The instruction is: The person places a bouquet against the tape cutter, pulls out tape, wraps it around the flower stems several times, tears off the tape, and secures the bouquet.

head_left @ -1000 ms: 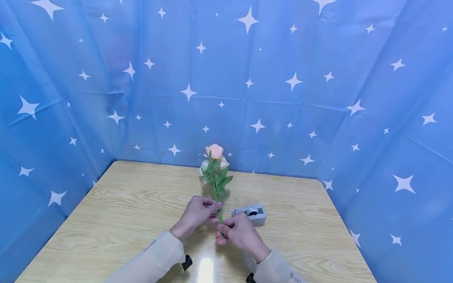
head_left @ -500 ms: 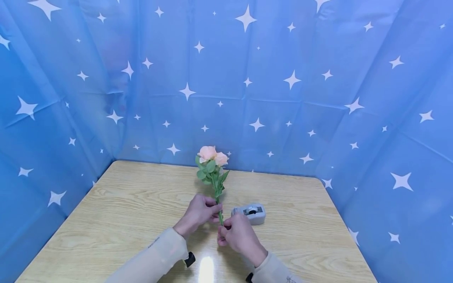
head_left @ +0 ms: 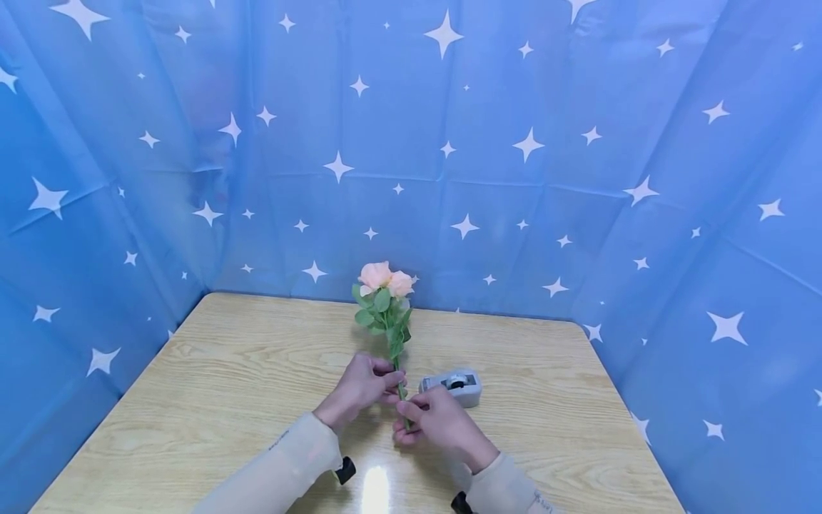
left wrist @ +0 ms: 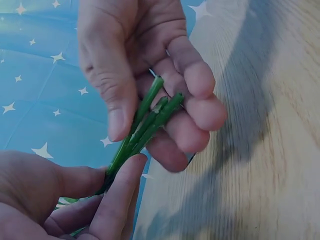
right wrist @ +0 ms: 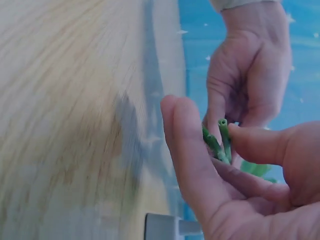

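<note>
A small bunch of pale pink roses point(head_left: 379, 277) with green leaves leans away from me over the table, blooms at the far end. My left hand point(head_left: 361, 385) pinches the green stems point(left wrist: 150, 122) partway down, between thumb and fingers. Lower down, my right hand point(head_left: 439, 422) has its thumb against the stems near their cut ends, with its curled fingers behind them. The left wrist view shows three stem ends, slightly uneven, inside the right hand. The same ends poke up between thumb and fingers in the right wrist view.
Just beyond my right hand, a grey tape dispenser point(head_left: 456, 387) with a roll in it stands on the wooden table point(head_left: 257, 343). A blue curtain point(head_left: 411, 143) with white stars surrounds the table's back and sides.
The roses have turned in my hands, so two blooms now show side by side with leaves to the left. My right fingers have shifted on the stem ends; the left hand stays nearly in place.
</note>
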`<state>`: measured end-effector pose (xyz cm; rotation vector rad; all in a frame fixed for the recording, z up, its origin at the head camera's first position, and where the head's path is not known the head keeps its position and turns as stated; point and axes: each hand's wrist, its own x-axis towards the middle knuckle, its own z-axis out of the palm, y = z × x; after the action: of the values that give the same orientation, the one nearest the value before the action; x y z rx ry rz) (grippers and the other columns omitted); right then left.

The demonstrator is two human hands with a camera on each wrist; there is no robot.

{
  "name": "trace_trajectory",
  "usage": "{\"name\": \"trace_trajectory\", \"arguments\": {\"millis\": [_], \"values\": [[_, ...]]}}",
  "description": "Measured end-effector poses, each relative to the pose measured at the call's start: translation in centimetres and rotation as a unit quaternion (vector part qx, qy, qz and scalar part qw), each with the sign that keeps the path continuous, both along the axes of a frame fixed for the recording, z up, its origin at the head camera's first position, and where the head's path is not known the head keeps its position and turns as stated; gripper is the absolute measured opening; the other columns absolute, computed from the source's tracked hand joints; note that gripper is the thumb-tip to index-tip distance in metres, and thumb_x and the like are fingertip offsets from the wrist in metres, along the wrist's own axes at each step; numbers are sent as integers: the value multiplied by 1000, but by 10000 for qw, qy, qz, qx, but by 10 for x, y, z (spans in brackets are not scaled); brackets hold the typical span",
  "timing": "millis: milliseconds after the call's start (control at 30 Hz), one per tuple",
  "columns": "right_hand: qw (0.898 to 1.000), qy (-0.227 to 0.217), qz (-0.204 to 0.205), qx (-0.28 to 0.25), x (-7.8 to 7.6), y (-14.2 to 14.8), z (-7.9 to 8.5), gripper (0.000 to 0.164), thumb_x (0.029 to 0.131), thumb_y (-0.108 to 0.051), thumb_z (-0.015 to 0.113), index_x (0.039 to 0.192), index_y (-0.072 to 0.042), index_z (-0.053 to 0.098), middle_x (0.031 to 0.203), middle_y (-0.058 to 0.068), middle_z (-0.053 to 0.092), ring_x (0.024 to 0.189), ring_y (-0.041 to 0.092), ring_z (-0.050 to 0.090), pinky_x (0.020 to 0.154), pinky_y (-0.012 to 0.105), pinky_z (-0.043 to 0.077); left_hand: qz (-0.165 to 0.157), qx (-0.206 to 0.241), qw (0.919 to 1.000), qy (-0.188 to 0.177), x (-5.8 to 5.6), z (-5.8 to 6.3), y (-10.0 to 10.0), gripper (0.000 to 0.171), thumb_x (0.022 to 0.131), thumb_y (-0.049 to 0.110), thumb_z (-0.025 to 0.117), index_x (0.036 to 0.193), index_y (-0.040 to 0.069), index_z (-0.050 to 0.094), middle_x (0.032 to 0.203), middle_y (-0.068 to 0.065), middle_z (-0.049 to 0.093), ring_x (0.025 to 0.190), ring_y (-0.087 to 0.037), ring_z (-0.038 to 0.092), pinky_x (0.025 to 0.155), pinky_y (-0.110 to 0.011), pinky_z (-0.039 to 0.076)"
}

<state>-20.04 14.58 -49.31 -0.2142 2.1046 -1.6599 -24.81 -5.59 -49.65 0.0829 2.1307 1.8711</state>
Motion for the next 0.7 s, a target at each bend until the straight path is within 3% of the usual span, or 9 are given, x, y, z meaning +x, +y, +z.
{"name": "trace_trajectory", "arguments": {"millis": [133, 267, 700], "values": [[9989, -365, 12, -300, -3, 1, -3, 28, 119, -4, 64, 130, 19, 76, 102, 23, 87, 94, 28, 90, 91, 38, 76, -56, 175, 9998, -49, 0, -1, 0, 27, 114, 7, 74, 133, -13, 78, 118, -24, 86, 89, -18, 86, 92, -39, 76], [9983, -461, -73, -347, -5, 2, -7, 25, 116, -3, 69, 126, 18, 79, 98, 16, 86, 87, 19, 87, 88, 34, 76, -61, 325, 9994, -52, 1, -3, -1, 28, 114, 6, 73, 134, -14, 77, 120, -27, 86, 90, -19, 87, 92, -38, 75], [9991, -232, -270, -217, -2, 1, -9, 21, 113, -1, 74, 120, 17, 82, 91, 13, 85, 78, 12, 82, 83, 31, 75, 63, 536, 9985, -78, 7, -6, 1, 29, 112, 5, 76, 136, -13, 77, 120, -29, 85, 85, -14, 84, 92, -39, 76]]}}
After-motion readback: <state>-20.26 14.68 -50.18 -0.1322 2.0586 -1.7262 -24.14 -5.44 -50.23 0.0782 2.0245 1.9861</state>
